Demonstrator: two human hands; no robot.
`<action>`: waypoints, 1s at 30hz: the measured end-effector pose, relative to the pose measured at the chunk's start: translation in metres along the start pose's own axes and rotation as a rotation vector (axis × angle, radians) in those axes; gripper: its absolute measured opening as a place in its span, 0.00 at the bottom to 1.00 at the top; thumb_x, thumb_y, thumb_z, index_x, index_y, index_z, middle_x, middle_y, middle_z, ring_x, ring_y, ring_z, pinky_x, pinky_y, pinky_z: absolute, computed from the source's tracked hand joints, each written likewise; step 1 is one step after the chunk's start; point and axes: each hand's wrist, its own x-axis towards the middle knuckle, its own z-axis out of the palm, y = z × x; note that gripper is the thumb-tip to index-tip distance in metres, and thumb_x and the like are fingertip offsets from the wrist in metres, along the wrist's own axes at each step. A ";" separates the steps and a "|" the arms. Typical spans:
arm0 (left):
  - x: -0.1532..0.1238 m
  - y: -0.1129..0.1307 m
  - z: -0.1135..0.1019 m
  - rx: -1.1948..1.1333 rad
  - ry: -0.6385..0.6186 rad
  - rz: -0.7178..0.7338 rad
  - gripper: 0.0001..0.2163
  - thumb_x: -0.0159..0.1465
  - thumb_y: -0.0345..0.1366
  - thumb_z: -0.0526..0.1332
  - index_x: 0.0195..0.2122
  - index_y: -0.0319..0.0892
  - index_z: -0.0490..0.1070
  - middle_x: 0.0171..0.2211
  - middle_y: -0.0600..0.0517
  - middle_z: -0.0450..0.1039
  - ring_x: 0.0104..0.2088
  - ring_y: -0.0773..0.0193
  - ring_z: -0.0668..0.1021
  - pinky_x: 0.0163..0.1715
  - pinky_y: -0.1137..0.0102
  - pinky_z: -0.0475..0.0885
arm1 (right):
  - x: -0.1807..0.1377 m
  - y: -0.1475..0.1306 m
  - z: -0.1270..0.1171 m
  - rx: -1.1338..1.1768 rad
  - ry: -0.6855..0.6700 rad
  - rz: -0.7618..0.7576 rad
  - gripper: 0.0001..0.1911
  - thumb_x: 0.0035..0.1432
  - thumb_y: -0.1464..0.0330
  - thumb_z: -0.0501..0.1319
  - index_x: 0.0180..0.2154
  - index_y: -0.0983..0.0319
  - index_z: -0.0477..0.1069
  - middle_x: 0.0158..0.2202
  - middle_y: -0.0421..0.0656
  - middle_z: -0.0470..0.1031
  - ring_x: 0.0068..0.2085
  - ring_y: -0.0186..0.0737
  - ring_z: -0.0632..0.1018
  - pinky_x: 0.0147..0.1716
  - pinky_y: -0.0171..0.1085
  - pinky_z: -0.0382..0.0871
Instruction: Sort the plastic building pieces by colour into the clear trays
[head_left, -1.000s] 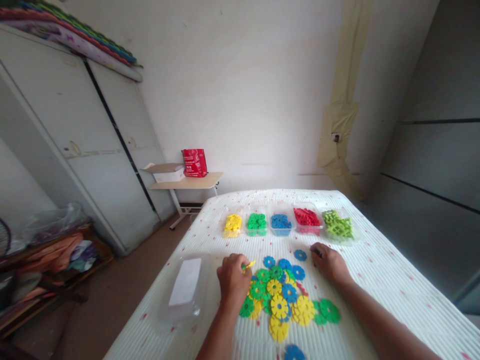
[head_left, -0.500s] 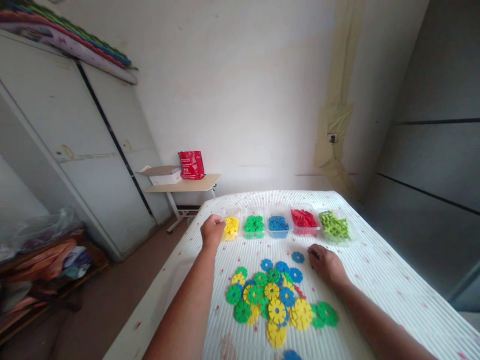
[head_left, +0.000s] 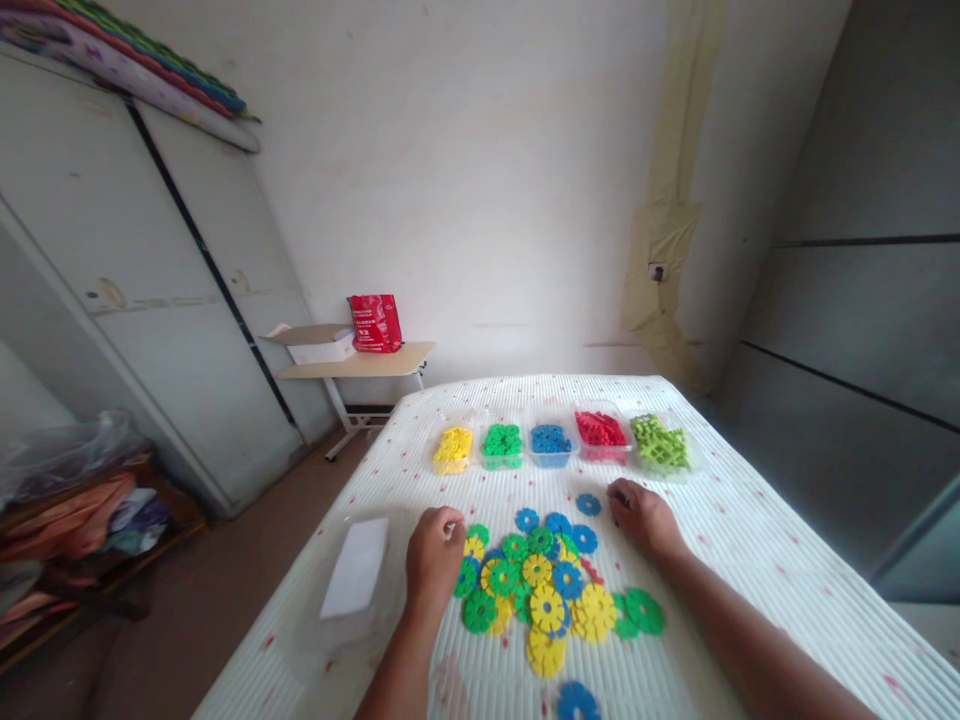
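My left hand [head_left: 435,555] is closed, with its fingers curled at the left edge of a loose pile of flower-shaped plastic discs. A green disc [head_left: 478,534] lies right beside its fingertips; whatever the fingers may hold is hidden. On the table to the right of the pile rests my right hand [head_left: 643,515], also closed, its fingers curled under. Close to it lies a single blue disc [head_left: 589,504]. The pile mixes yellow discs [head_left: 547,607], green discs [head_left: 504,577] and blue discs [head_left: 568,580], with a bit of red [head_left: 592,571] among them.
Across the far side stand clear tubs of yellow pieces [head_left: 453,448], green pieces [head_left: 502,442], blue pieces [head_left: 551,442], red pieces [head_left: 601,432] and light-green pieces [head_left: 660,442]. A clear container with a white sheet [head_left: 355,568] is at left. Behind, a side table [head_left: 360,364] holds a red bag [head_left: 376,323].
My left hand has come back from the yellow tub toward me, down to the left edge of the pile. The right hand stays about where it was. The view has shifted slightly.
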 end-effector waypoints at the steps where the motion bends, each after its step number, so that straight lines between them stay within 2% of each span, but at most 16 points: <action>1: -0.001 -0.003 0.002 0.026 -0.013 -0.007 0.07 0.54 0.28 0.54 0.28 0.43 0.70 0.30 0.53 0.72 0.33 0.66 0.74 0.36 0.73 0.67 | 0.000 0.000 0.000 0.004 0.005 0.000 0.10 0.52 0.68 0.48 0.30 0.60 0.67 0.26 0.40 0.73 0.27 0.35 0.71 0.28 0.31 0.60; 8: -0.002 -0.008 0.010 0.121 -0.046 -0.022 0.08 0.57 0.28 0.52 0.30 0.43 0.70 0.33 0.52 0.73 0.36 0.65 0.74 0.37 0.73 0.66 | 0.001 0.004 0.003 -0.027 -0.006 0.008 0.11 0.54 0.68 0.48 0.32 0.60 0.68 0.29 0.41 0.74 0.28 0.35 0.72 0.29 0.32 0.61; 13: -0.003 -0.007 0.011 0.142 -0.058 -0.051 0.08 0.57 0.29 0.52 0.31 0.43 0.71 0.34 0.51 0.73 0.38 0.64 0.74 0.38 0.72 0.65 | 0.001 -0.005 0.005 -0.116 -0.039 0.037 0.19 0.59 0.61 0.47 0.48 0.60 0.66 0.39 0.45 0.74 0.34 0.37 0.75 0.31 0.33 0.62; 15: -0.002 -0.007 0.011 0.144 -0.062 -0.053 0.08 0.57 0.29 0.52 0.31 0.43 0.71 0.35 0.51 0.73 0.38 0.65 0.74 0.39 0.73 0.65 | 0.002 -0.014 0.006 -0.199 -0.062 0.037 0.23 0.59 0.56 0.47 0.50 0.59 0.64 0.42 0.47 0.73 0.34 0.38 0.75 0.29 0.33 0.61; 20: -0.002 -0.008 0.012 0.146 -0.067 -0.056 0.08 0.57 0.29 0.53 0.30 0.44 0.70 0.34 0.52 0.72 0.38 0.65 0.73 0.40 0.74 0.65 | 0.003 -0.026 0.007 -0.312 -0.153 0.023 0.18 0.57 0.55 0.50 0.43 0.56 0.69 0.38 0.44 0.70 0.31 0.36 0.74 0.24 0.31 0.57; 23: -0.002 -0.008 0.012 0.148 -0.059 -0.051 0.08 0.57 0.29 0.53 0.30 0.44 0.70 0.34 0.52 0.72 0.38 0.65 0.73 0.40 0.73 0.65 | 0.006 -0.021 0.007 -0.200 -0.128 0.024 0.15 0.54 0.60 0.54 0.41 0.59 0.70 0.39 0.44 0.71 0.33 0.36 0.74 0.27 0.31 0.58; 26: -0.002 -0.008 0.011 0.141 -0.056 -0.051 0.08 0.57 0.29 0.52 0.30 0.44 0.71 0.34 0.52 0.73 0.38 0.65 0.73 0.39 0.73 0.65 | 0.009 -0.016 0.003 0.076 -0.141 0.033 0.11 0.50 0.66 0.55 0.35 0.62 0.71 0.33 0.43 0.73 0.32 0.36 0.73 0.30 0.32 0.61; 30: -0.002 -0.006 0.010 0.143 -0.058 -0.051 0.08 0.57 0.29 0.52 0.30 0.43 0.70 0.34 0.52 0.72 0.38 0.65 0.74 0.39 0.73 0.65 | 0.005 -0.021 -0.007 0.511 -0.380 0.108 0.14 0.46 0.65 0.56 0.35 0.64 0.72 0.21 0.38 0.71 0.21 0.32 0.69 0.22 0.31 0.61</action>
